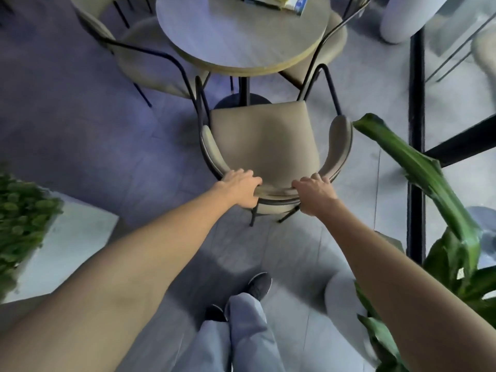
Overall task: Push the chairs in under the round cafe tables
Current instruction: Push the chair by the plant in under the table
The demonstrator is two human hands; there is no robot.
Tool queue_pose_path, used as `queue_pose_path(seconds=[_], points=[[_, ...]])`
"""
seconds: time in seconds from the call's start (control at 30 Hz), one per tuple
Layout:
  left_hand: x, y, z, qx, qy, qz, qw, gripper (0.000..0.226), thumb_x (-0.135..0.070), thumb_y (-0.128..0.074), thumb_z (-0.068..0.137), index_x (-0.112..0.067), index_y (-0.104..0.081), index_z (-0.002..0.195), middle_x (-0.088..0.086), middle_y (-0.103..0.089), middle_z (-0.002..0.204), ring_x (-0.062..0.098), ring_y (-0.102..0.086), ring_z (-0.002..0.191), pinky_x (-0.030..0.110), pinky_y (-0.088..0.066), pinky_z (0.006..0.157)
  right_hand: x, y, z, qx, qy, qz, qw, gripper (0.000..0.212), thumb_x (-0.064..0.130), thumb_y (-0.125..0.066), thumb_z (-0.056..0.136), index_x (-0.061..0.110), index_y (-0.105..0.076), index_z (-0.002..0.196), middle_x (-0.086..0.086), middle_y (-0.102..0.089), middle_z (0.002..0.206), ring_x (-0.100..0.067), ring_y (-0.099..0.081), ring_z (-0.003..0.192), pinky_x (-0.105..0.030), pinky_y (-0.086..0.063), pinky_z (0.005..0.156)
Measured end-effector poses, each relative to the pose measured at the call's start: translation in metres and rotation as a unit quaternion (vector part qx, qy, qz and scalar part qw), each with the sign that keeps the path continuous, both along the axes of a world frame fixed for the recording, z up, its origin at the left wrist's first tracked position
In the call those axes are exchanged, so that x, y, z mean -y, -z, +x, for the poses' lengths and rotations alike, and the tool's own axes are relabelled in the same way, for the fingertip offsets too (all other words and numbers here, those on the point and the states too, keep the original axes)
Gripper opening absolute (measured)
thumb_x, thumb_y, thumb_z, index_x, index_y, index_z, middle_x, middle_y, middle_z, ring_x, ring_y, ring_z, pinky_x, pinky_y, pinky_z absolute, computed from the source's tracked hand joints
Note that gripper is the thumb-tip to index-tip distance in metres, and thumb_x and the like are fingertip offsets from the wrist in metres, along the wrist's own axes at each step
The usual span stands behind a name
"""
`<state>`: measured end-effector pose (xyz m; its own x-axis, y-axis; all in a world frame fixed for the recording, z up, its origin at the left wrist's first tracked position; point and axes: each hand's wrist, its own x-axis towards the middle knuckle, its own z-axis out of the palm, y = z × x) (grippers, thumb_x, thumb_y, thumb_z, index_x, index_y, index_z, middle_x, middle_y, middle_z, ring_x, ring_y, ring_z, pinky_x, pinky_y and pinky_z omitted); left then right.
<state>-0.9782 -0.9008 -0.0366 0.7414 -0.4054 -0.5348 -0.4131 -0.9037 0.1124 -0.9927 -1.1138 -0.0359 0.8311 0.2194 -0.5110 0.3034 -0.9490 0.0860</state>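
A beige padded chair (264, 140) with a thin black metal frame stands in front of me, its seat facing the round wooden cafe table (241, 41). The seat's front edge lies just short of the table's rim, above the table's black base. My left hand (240, 187) grips the left part of the curved backrest. My right hand (315, 193) grips the right part of the same backrest. Both arms are stretched forward.
Another beige chair (128, 41) sits at the table's left, a third (331, 44) at its right. Books (279, 2) lie on the tabletop. A leafy plant (418, 167) juts in at right beside a black-framed glass wall (416, 103). A white planter (67, 237) stands at left.
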Motion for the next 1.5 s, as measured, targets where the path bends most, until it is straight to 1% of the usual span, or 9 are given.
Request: queue_pose_path(seconds=[0.07, 0.2, 0.3, 0.47, 0.67, 1.0, 1.23, 1.4, 1.5], points=[[0.001, 0.007, -0.001, 0.011, -0.006, -0.012, 1.000, 0.051, -0.033, -0.058, 0.086, -0.025, -0.051, 0.136, 0.006, -0.055, 0.121, 0.031, -0.054, 0.111, 0.038, -0.041, 0.089, 0.003, 0.011, 0.003, 0.007, -0.005, -0.001, 1.000, 0.049, 0.010, -0.058, 0.083, 0.025, -0.055, 0.130, 0.001, -0.063, 0.122, -0.028, -0.049, 0.121, -0.043, -0.038, 0.103], [0.002, 0.022, -0.008, 0.051, -0.002, -0.011, 0.999, 0.046, -0.020, -0.060, 0.089, -0.027, -0.052, 0.133, 0.004, -0.061, 0.117, 0.030, -0.057, 0.109, 0.041, -0.036, 0.096, 0.005, 0.030, 0.008, 0.018, 0.000, 0.009, 1.000, 0.048, 0.014, -0.054, 0.086, 0.039, -0.059, 0.126, 0.004, -0.064, 0.122, -0.029, -0.048, 0.122, -0.058, -0.020, 0.112], [0.002, 0.029, -0.011, 0.065, -0.004, -0.010, 0.998, 0.047, -0.013, -0.058, 0.091, -0.026, -0.051, 0.135, 0.004, -0.060, 0.115, 0.030, -0.056, 0.108, 0.041, -0.034, 0.097, 0.003, 0.033, 0.009, 0.020, 0.011, 0.028, 0.999, 0.050, 0.011, -0.050, 0.088, 0.044, -0.060, 0.124, 0.004, -0.066, 0.119, -0.028, -0.047, 0.121, -0.060, -0.015, 0.112], [0.005, 0.031, -0.014, 0.068, -0.013, -0.009, 0.998, 0.043, -0.009, -0.054, 0.092, -0.028, -0.053, 0.131, 0.004, -0.059, 0.113, 0.029, -0.056, 0.105, 0.039, -0.034, 0.097, 0.002, 0.033, 0.004, 0.035, 0.023, 0.030, 0.999, 0.042, 0.010, -0.051, 0.086, 0.040, -0.066, 0.111, 0.005, -0.069, 0.110, -0.026, -0.050, 0.116, -0.057, -0.017, 0.112], [0.005, 0.031, -0.027, 0.065, -0.013, -0.013, 0.998, 0.042, -0.008, -0.053, 0.094, -0.027, -0.053, 0.131, 0.005, -0.058, 0.113, 0.030, -0.056, 0.103, 0.041, -0.036, 0.097, 0.002, 0.032, -0.012, 0.042, 0.027, 0.027, 0.998, 0.039, 0.011, -0.050, 0.084, 0.038, -0.068, 0.107, 0.006, -0.069, 0.108, -0.027, -0.050, 0.113, -0.055, -0.019, 0.111], [0.008, 0.032, -0.053, 0.063, -0.020, -0.016, 0.998, 0.036, -0.007, -0.055, 0.093, -0.022, -0.056, 0.126, 0.006, -0.060, 0.107, 0.030, -0.059, 0.098, 0.043, -0.037, 0.095, 0.006, 0.039, -0.035, 0.047, 0.026, 0.035, 0.998, 0.040, 0.011, -0.051, 0.083, 0.039, -0.069, 0.105, 0.009, -0.069, 0.102, -0.026, -0.049, 0.109, -0.054, -0.019, 0.110], [0.007, 0.033, -0.061, 0.063, -0.030, -0.021, 0.997, 0.039, -0.007, -0.055, 0.094, -0.024, -0.055, 0.129, 0.006, -0.060, 0.111, 0.030, -0.058, 0.102, 0.042, -0.035, 0.095, 0.002, 0.039, -0.041, 0.049, 0.030, 0.018, 0.998, 0.041, 0.013, -0.051, 0.086, 0.042, -0.067, 0.109, 0.008, -0.069, 0.110, -0.025, -0.049, 0.116, -0.055, -0.015, 0.114], [0.007, 0.033, -0.061, 0.062, -0.029, -0.021, 0.997, 0.040, -0.007, -0.055, 0.094, -0.023, -0.055, 0.130, 0.006, -0.060, 0.112, 0.031, -0.058, 0.104, 0.042, -0.036, 0.096, 0.001, 0.038, -0.042, 0.054, 0.029, 0.009, 0.998, 0.040, 0.012, -0.052, 0.086, 0.040, -0.068, 0.108, 0.007, -0.068, 0.106, -0.025, -0.049, 0.114, -0.054, -0.018, 0.113], [0.006, 0.032, -0.062, 0.062, -0.025, -0.021, 0.998, 0.042, -0.010, -0.054, 0.095, -0.024, -0.052, 0.134, 0.006, -0.060, 0.116, 0.031, -0.056, 0.108, 0.042, -0.035, 0.099, -0.002, 0.039, -0.043, 0.058, 0.029, -0.005, 0.998, 0.040, 0.012, -0.053, 0.086, 0.040, -0.068, 0.111, 0.007, -0.068, 0.110, -0.025, -0.050, 0.115, -0.053, -0.019, 0.112]])
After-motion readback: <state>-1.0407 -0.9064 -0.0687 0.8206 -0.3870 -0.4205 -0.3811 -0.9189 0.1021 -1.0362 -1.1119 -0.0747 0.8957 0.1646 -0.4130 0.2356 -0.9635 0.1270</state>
